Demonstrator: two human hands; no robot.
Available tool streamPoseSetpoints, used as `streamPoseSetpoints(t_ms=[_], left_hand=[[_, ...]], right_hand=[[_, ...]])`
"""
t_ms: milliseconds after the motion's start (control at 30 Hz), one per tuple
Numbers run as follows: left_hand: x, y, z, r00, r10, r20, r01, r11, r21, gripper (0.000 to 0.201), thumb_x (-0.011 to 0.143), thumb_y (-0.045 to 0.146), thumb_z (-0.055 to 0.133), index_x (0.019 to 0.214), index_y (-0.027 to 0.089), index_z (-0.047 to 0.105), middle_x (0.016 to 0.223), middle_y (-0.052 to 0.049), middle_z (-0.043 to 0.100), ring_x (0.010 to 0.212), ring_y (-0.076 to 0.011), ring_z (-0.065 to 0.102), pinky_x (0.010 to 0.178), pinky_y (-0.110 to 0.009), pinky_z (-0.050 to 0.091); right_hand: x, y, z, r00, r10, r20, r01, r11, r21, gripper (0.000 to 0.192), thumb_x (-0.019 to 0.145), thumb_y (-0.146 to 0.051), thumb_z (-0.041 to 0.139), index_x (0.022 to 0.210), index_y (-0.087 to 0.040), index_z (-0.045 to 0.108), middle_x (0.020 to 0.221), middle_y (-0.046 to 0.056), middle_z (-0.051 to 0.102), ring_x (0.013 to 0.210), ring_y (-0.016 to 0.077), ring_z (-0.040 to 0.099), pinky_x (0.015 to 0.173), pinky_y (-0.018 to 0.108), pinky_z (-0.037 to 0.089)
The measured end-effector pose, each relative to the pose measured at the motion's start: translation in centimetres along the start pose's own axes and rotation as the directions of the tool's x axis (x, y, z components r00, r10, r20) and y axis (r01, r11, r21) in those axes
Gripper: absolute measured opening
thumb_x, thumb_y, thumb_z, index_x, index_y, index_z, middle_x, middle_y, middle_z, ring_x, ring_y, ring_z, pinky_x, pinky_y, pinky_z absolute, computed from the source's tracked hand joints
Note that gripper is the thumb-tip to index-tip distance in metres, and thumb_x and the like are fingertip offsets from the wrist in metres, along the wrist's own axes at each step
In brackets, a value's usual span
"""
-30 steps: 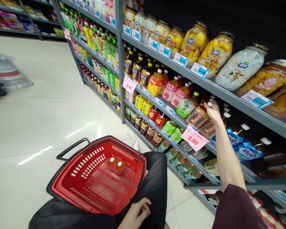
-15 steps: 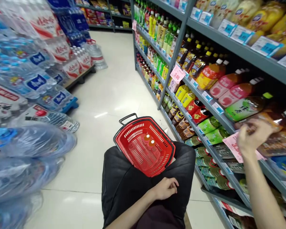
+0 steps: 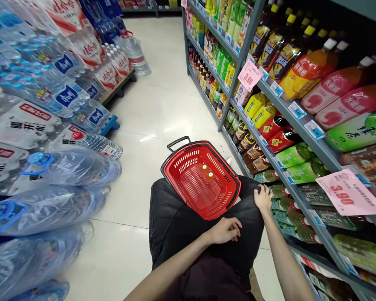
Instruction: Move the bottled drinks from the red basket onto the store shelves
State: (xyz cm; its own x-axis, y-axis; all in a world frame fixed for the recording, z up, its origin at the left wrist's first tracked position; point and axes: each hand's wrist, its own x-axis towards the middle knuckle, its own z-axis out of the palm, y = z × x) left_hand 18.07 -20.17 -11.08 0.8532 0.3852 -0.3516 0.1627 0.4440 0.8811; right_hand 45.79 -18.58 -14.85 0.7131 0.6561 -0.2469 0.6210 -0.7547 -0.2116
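A red shopping basket point(image 3: 188, 156) rests on my lap in black trousers, with two orange-capped bottles point(image 3: 207, 172) standing inside it. My left hand point(image 3: 227, 230) lies on my thigh just below the basket's near rim, fingers loosely curled, holding nothing. My right hand point(image 3: 263, 197) rests on my right knee beside the basket, fingers spread, empty. It is close to the lower shelf of green bottles point(image 3: 278, 192).
Grey shelving point(image 3: 301, 121) full of drink bottles runs along the right, with pink price tags point(image 3: 349, 196) hanging off its edges. Stacked packs of bottled water point(image 3: 44, 138) and large jugs fill the left. A white tiled aisle point(image 3: 156, 96) stretches ahead between them.
My right hand has come down from the shelf bottles to my right knee, empty. The view has swung left and down; the left hand stays on my thigh.
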Motion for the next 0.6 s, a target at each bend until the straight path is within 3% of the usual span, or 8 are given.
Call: streamPoseSetpoints(t_ms=[167, 367, 467, 600], left_hand=[[0.7, 0.3, -0.8, 0.985, -0.054, -0.165, 0.029, 0.988, -0.153, 0.028, 0.075, 0.028, 0.064, 0.1, 0.015, 0.062, 0.081, -0.006, 0.071, 0.068, -0.0172, 0.068, 0.063, -0.028, 0.056], [2.3, 0.2, -3.5, 0.903, -0.208, -0.375, 0.109, 0.957, -0.267, 0.027, 0.084, 0.034, 0.054, 0.103, 0.016, 0.059, 0.093, -0.01, 0.072, 0.074, -0.0148, 0.069, 0.072, -0.026, 0.054], [4.4, -0.3, -6.6, 0.854, -0.262, -0.449, 0.178, 0.959, -0.221, 0.023, 0.088, 0.03, 0.051, 0.105, 0.017, 0.06, 0.099, -0.011, 0.072, 0.079, -0.0156, 0.07, 0.074, -0.027, 0.056], [8.4, -1.2, -12.7, 0.776, -0.275, -0.568, 0.332, 0.943, -0.003, 0.016, 0.092, 0.02, 0.054, 0.105, 0.016, 0.063, 0.101, -0.01, 0.071, 0.086, -0.0175, 0.07, 0.079, -0.029, 0.057]], right_hand=[[-0.3, -0.8, 0.1, 0.998, 0.022, -0.053, -0.023, 0.999, -0.036, 0.044, 0.102, -0.039, 0.043, 0.14, -0.024, 0.06, 0.156, 0.013, 0.049, 0.145, 0.0387, 0.038, 0.104, 0.057, 0.051], [0.1, -0.2, 0.1, 0.998, 0.027, -0.055, -0.029, 0.999, -0.037, 0.041, 0.1, -0.04, 0.048, 0.135, -0.024, 0.061, 0.151, 0.013, 0.052, 0.141, 0.0393, 0.041, 0.098, 0.053, 0.052], [0.7, -0.3, 0.0, 0.998, 0.049, -0.048, -0.051, 0.998, -0.033, 0.04, 0.098, -0.041, 0.05, 0.132, -0.024, 0.062, 0.147, 0.013, 0.054, 0.137, 0.0386, 0.043, 0.097, 0.052, 0.051], [1.4, -0.6, 0.1, 0.996, 0.069, -0.05, -0.071, 0.997, -0.025, 0.039, 0.096, -0.042, 0.051, 0.128, -0.025, 0.064, 0.142, 0.013, 0.057, 0.132, 0.0376, 0.046, 0.094, 0.05, 0.051]])
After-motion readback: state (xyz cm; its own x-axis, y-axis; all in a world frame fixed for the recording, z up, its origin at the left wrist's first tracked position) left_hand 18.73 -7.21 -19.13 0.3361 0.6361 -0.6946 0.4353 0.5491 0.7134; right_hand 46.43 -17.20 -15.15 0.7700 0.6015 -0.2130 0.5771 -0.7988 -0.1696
